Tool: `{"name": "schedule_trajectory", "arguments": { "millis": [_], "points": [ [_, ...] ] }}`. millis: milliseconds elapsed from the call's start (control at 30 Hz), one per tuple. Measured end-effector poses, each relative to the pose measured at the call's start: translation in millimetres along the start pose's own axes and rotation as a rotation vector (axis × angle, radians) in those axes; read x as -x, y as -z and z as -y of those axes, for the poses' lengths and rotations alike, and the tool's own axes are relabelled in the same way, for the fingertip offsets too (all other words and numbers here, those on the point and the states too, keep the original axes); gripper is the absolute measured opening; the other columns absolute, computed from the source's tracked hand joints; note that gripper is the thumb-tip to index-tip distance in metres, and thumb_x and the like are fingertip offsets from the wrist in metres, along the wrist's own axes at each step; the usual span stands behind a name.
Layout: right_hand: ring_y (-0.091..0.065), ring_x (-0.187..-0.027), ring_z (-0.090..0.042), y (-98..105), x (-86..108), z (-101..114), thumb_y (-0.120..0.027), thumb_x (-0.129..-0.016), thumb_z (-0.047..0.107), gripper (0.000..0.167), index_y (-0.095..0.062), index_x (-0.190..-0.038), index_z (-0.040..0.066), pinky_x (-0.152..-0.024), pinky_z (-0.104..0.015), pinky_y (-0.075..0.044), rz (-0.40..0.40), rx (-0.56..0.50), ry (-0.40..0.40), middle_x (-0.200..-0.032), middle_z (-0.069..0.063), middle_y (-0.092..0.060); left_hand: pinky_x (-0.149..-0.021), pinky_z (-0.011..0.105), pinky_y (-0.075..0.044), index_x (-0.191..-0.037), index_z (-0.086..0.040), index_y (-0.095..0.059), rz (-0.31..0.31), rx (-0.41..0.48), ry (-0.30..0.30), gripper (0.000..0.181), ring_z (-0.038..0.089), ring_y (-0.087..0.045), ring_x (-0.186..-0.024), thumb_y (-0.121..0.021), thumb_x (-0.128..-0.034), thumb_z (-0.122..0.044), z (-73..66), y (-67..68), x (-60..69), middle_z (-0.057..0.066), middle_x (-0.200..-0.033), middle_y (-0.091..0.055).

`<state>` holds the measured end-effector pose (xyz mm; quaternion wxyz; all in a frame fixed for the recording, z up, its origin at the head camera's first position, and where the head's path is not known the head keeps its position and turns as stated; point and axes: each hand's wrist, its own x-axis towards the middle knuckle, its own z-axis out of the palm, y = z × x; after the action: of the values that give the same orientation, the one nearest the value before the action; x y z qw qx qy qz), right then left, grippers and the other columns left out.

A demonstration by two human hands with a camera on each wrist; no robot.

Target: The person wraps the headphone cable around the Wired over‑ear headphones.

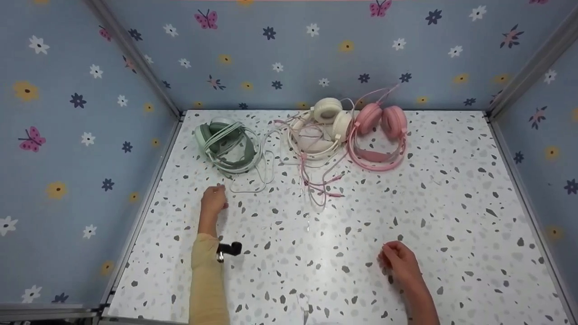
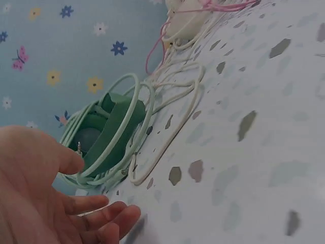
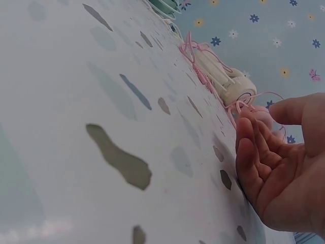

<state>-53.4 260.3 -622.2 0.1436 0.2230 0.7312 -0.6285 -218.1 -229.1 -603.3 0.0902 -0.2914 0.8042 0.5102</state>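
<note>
My left hand point(image 1: 214, 199) is on the speckled table just in front of the green headphones point(image 1: 228, 146), its fingers loosely bent around nothing. The green pair has its pale cord wound about it. In the left wrist view the thumb and fingers stand apart, with the green headphones beyond them. Farther right lie cream headphones point(image 1: 327, 111) and, beside them, pink headphones point(image 1: 393, 122). My right hand point(image 1: 402, 262) rests on the near right part of the table, away from all three pairs. Its fingers curl loosely and hold nothing, as the right wrist view shows.
Pink cords with plugs point(image 1: 334, 195) trail forward from the cream pair. A loose pale cord point(image 1: 253, 191) loops beside the green pair. Flowered walls point(image 1: 289, 54) close in the table point(image 1: 451, 198) at the back and both sides. A black wrist mount point(image 1: 232, 248) sits on the left sleeve.
</note>
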Motion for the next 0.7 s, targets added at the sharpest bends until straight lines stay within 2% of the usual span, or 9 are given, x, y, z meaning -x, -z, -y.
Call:
{"name": "schedule_trajectory", "arguments": {
  "millis": [100, 233, 300, 367, 467, 533, 567, 600, 700],
  "points": [
    [-0.057, -0.074, -0.025, -1.3, 0.1, -0.6, -0.05, -0.103, 0.02, 0.022, -0.055, -0.112, 0.0, -0.062, -0.032, -0.051, 0.001, 0.049, 0.025, -0.092, -0.015, -0.061, -0.074, 0.033, -0.048, -0.131, 0.0, -0.051, 0.025, 0.006, -0.084, 0.042, 0.022, -0.061, -0.082, -0.041, -0.1031, -0.03, 13.6, -17.3, 36.6, 0.013, -0.105, -0.057],
    [-0.057, -0.073, -0.025, -2.6, -0.4, 0.0, -0.05, -0.103, 0.021, 0.022, -0.057, -0.109, 0.001, -0.061, -0.031, -0.048, -0.007, 0.128, 0.077, -0.089, -0.014, -0.063, -0.071, 0.034, -0.05, -0.122, -0.002, -0.059, 0.143, 0.026, -0.215, 0.035, 0.024, -0.061, -0.082, -0.048, -0.1029, -0.028, 27.7, -46.5, 79.3, 0.012, -0.098, -0.061],
    [-0.057, -0.073, -0.025, -2.4, -1.5, 2.1, -0.051, -0.103, 0.023, 0.022, -0.057, -0.108, 0.002, -0.061, -0.031, -0.048, -0.011, 0.156, 0.096, -0.088, -0.013, -0.063, -0.073, 0.036, -0.049, -0.12, -0.003, -0.061, 0.18, -0.011, -0.3, 0.032, 0.025, -0.06, -0.084, -0.05, -0.1023, -0.027, 29.9, -60.4, 95.4, 0.01, -0.096, -0.062],
    [-0.056, -0.073, -0.025, -2.5, -3.0, 3.6, -0.051, -0.102, 0.024, 0.023, -0.058, -0.108, 0.003, -0.061, -0.032, -0.047, -0.014, 0.178, 0.105, -0.088, -0.013, -0.062, -0.081, 0.039, -0.047, -0.12, -0.005, -0.061, 0.169, -0.138, -0.398, 0.031, 0.026, -0.058, -0.094, -0.055, -0.0999, -0.028, 32.2, -72.3, 109.6, 0.009, -0.102, -0.061],
    [-0.056, -0.073, -0.025, -2.8, -4.2, 4.2, -0.051, -0.102, 0.026, 0.024, -0.058, -0.109, 0.004, -0.061, -0.032, -0.047, -0.017, 0.2, 0.094, -0.089, -0.012, -0.062, -0.096, 0.053, -0.037, -0.127, -0.008, -0.059, 0.086, -0.459, -0.522, 0.047, 0.039, -0.047, -0.117, -0.068, -0.0894, -0.035, 36.4, -85.1, 130.3, 0.017, -0.121, -0.055],
    [-0.056, -0.072, -0.025, -3.3, -4.6, 3.4, -0.05, -0.102, 0.026, 0.024, -0.058, -0.109, 0.004, -0.061, -0.032, -0.047, -0.011, 0.202, 0.078, -0.089, -0.012, -0.062, -0.1, 0.061, -0.031, -0.134, -0.009, -0.055, 0.043, -0.65, -0.556, 0.066, 0.048, -0.035, -0.128, -0.077, -0.0798, -0.041, 41.3, -91.1, 141.3, 0.022, -0.134, -0.046],
    [-0.057, -0.071, -0.025, -3.5, -4.5, 3.0, -0.05, -0.102, 0.025, 0.024, -0.058, -0.109, 0.004, -0.06, -0.033, -0.048, -0.005, 0.194, 0.07, -0.088, -0.012, -0.062, -0.099, 0.064, -0.029, -0.136, -0.01, -0.054, 0.028, -0.719, -0.563, 0.074, 0.052, -0.03, -0.13, -0.08, -0.0755, -0.043, 43.5, -93.2, 145.5, 0.025, -0.138, -0.042],
    [-0.057, -0.07, -0.025, -3.7, -4.7, 2.4, -0.05, -0.102, 0.025, 0.023, -0.058, -0.109, 0.003, -0.059, -0.033, -0.048, -0.001, 0.183, 0.065, -0.088, -0.012, -0.062, -0.099, 0.066, -0.029, -0.138, -0.011, -0.052, 0.024, -0.754, -0.562, 0.08, 0.055, -0.026, -0.13, -0.082, -0.0722, -0.044, 45.1, -94.9, 148.4, 0.027, -0.14, -0.039],
    [-0.056, -0.066, -0.026, -4.2, -5.4, 1.4, -0.05, -0.102, 0.023, 0.023, -0.057, -0.108, 0.002, -0.056, -0.034, -0.048, 0.013, 0.149, 0.054, -0.086, -0.014, -0.061, -0.092, 0.065, -0.036, -0.141, -0.014, -0.05, 0.035, -0.754, -0.549, 0.085, 0.053, -0.03, -0.126, -0.085, -0.0684, -0.044, 45.7, -97.8, 151.2, 0.028, -0.14, -0.037]
  ]
}}
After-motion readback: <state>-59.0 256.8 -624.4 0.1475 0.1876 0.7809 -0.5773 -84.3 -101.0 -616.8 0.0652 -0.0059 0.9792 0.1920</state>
